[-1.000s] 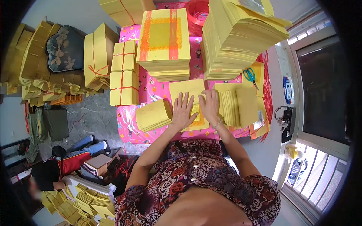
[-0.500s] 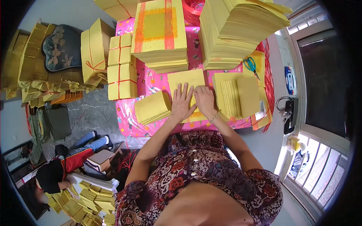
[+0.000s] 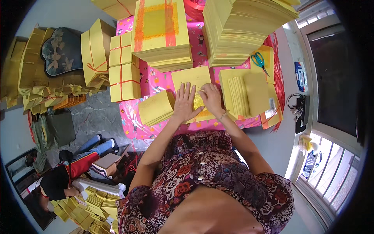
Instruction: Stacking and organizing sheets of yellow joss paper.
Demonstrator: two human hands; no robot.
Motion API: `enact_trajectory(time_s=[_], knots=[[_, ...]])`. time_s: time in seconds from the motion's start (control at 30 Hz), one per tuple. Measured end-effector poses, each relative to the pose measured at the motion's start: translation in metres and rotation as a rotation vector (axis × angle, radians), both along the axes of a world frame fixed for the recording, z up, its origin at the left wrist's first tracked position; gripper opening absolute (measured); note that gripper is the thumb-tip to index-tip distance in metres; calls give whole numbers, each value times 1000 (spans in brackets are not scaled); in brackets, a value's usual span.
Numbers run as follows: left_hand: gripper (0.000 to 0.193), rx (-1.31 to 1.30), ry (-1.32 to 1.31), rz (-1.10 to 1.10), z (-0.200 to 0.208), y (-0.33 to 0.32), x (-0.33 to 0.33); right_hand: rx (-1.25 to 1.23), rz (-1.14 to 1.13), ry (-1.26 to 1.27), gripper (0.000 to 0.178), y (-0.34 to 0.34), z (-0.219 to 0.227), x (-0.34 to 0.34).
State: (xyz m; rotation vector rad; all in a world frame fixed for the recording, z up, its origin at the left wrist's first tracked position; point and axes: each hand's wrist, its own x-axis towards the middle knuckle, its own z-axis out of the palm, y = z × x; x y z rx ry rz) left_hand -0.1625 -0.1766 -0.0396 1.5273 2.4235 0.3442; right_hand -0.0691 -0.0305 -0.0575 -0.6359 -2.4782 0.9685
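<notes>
A yellow paper sheet lies on the pink table in front of me, with a shiny gold patch showing between my hands. My left hand rests flat on it, fingers stretched out and thumb apart. Beside it, the fingers of my right hand are bent and drawn together over the sheet; what they pinch, if anything, is hidden. A small pile of folded yellow papers sits left of my left hand. To the right lies a row of folded yellow papers on flat yellow sheets.
Tall yellow paper stacks stand at the back. Bundles tied with red string line the left edge. Teal scissors and red strands are at the right. Another person works at lower left.
My right hand has drawn slightly apart from my left, with its fingers more bent, and more of the gold patch shows. The left hand stays flat. The whole view has shifted a little.
</notes>
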Motion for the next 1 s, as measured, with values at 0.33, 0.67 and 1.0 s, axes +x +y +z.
enact_trajectory(time_s=[0.33,0.67,1.0], knots=[[109,-148,-210,-66,5,2,-20,18,95,-58,34,6,14,0],[58,457,-437,180,20,-1,-50,465,233,26,29,20,8,2],[76,680,-1105,842,39,16,-53,569,160,193,30,20,44,-9]])
